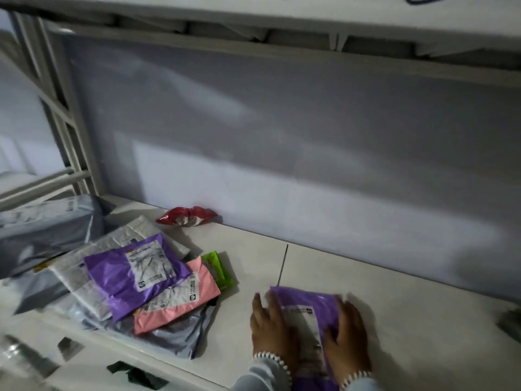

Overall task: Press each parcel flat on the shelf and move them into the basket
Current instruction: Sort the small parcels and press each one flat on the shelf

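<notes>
A purple parcel [308,309] with a white label lies on the white shelf [394,300], near its front edge. My left hand [272,325] presses flat on the parcel's left side, fingers straight. My right hand [348,331] presses on its right side the same way. To the left sits a pile of parcels: a second purple one [118,275] on top, a pink one [180,303], a green one [218,268], white and grey ones beneath. No basket is in view.
A small red packet [186,216] lies against the grey back wall. A large grey parcel [42,230] fills the far left. The upper shelf [282,21] hangs overhead. A dark object [510,323] shows at the right edge.
</notes>
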{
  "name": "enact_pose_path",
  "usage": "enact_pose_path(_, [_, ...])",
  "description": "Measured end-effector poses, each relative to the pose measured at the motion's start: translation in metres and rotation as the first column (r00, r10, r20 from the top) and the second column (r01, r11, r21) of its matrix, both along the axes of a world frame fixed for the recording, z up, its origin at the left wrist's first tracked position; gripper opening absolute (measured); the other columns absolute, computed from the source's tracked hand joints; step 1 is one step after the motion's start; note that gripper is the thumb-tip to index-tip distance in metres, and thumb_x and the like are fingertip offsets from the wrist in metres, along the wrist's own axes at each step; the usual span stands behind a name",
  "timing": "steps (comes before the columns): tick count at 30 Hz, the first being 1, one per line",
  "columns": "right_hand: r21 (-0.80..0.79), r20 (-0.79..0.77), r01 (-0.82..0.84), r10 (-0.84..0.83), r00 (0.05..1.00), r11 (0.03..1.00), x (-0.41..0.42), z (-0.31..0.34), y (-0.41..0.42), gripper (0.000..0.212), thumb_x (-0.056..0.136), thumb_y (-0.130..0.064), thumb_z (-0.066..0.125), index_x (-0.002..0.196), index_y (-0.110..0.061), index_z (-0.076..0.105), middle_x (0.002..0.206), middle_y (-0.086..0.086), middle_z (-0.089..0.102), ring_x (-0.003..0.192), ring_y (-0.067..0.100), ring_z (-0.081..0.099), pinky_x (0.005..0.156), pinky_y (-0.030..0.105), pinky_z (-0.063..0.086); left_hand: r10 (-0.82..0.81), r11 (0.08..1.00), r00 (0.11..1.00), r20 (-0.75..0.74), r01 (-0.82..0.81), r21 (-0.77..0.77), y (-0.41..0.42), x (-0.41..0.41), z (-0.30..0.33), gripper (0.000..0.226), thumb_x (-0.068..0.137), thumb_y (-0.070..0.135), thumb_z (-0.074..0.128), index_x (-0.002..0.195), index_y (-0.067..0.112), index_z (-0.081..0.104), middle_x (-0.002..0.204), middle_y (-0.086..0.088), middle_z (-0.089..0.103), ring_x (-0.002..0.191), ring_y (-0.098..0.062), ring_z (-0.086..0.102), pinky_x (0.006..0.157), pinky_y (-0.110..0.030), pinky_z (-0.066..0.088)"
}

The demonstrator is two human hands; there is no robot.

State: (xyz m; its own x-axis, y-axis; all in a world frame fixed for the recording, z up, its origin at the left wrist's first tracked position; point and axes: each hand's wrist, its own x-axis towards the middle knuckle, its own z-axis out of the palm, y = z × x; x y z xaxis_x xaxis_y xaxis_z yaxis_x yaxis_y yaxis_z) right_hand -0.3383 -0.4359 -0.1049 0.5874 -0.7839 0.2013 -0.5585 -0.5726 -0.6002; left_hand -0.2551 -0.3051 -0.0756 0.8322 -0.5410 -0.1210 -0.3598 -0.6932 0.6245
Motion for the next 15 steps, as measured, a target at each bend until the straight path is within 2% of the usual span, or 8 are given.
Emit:
enact_pose_path(2, [0.181,0.006,0.149,-0.152,0.988,0.972,0.001,0.007,0.0,0.064,0.073,-0.004,0.071,0.134,0.0,0.05,0.125,0.028,0.057,0.116,0.039,0.055,0.104,0.043,0.042,0.169,0.976,0.955,-0.245,-0.196,-0.092,-0.002,0.004,0.007,0.077,0.091,0.024,0.047,0.15,0.01,0.0,0.153,-0.018,0.017,0.139,-0.032,0.029,0.113,-0.032,0.026])
enact_pose_path(3, [0.262,0.012,0.176,-0.186,0.982,0.949,0.002,0.01,0.0,0.061,0.076,-0.006,0.068,0.134,0.0,0.049,0.12,0.027,0.061,0.113,0.038,0.057,0.102,0.044,0.043,0.221,0.954,0.917,-0.333,-0.274,-0.121,-0.003,0.008,0.009,0.074,0.091,0.023,0.048,0.149,0.007,0.006,0.149,-0.017,0.029,0.135,-0.031,0.036,0.111,-0.032,0.03])
enact_pose_path(5, [0.422,0.065,0.181,-0.229,0.971,0.889,0.01,0.017,0.0,0.054,0.084,-0.01,0.061,0.136,-0.006,0.046,0.121,0.022,0.062,0.113,0.035,0.057,0.103,0.04,0.04,0.246,0.929,0.865,-0.436,-0.34,-0.149,-0.001,0.018,0.016,0.057,0.089,0.022,0.054,0.139,0.003,0.034,0.136,-0.016,0.051,0.125,-0.028,0.05,0.104,-0.031,0.039])
enact_pose_path(7, [0.522,0.113,0.173,-0.269,0.956,0.835,0.016,0.027,0.003,0.047,0.089,-0.013,0.055,0.135,-0.008,0.047,0.126,0.019,0.059,0.115,0.034,0.054,0.102,0.038,0.037,0.191,0.938,0.882,-0.431,-0.293,-0.184,0.005,0.031,0.02,0.034,0.086,0.029,0.06,0.112,0.008,0.062,0.113,-0.013,0.067,0.109,-0.025,0.061,0.09,-0.028,0.046])
enact_pose_path(9, [0.565,0.145,0.146,-0.272,0.951,0.812,0.022,0.038,0.006,0.039,0.09,-0.013,0.053,0.129,-0.01,0.053,0.126,0.017,0.058,0.111,0.031,0.054,0.1,0.036,0.038,0.126,0.919,0.884,-0.45,-0.275,-0.282,0.012,0.047,0.025,0.021,0.08,0.037,0.068,0.084,0.016,0.069,0.089,-0.008,0.071,0.091,-0.022,0.066,0.081,-0.031,0.051])
enact_pose_path(10, [0.572,0.144,0.121,-0.245,0.959,0.811,0.027,0.043,0.01,0.036,0.091,-0.017,0.053,0.126,-0.012,0.055,0.124,0.015,0.059,0.107,0.029,0.054,0.099,0.035,0.039,0.092,0.897,0.889,-0.449,-0.27,-0.35,0.018,0.056,0.028,0.022,0.076,0.041,0.07,0.077,0.019,0.067,0.084,-0.005,0.071,0.087,-0.021,0.067,0.081,-0.033,0.054])
enact_pose_path(13, [0.604,0.1,0.008,-0.087,0.991,0.797,0.049,0.055,0.027,0.031,0.092,-0.034,0.056,0.119,-0.018,0.056,0.119,0.008,0.06,0.101,0.024,0.052,0.098,0.034,0.041,0.098,0.826,0.891,-0.444,-0.322,-0.462,0.038,0.09,0.036,0.041,0.069,0.05,0.069,0.089,0.013,0.069,0.09,-0.007,0.073,0.088,-0.024,0.069,0.084,-0.041,0.056])
enact_pose_path(15, [0.632,0.121,-0.099,0.028,0.992,0.768,0.074,0.064,0.045,0.029,0.091,-0.032,0.059,0.118,-0.021,0.055,0.122,0.007,0.059,0.102,0.024,0.055,0.096,0.037,0.046,0.197,0.767,0.895,-0.399,-0.394,-0.506,0.06,0.115,0.047,0.039,0.074,0.043,0.07,0.094,0.01,0.066,0.095,-0.013,0.072,0.088,-0.027,0.067,0.082,-0.04,0.055])
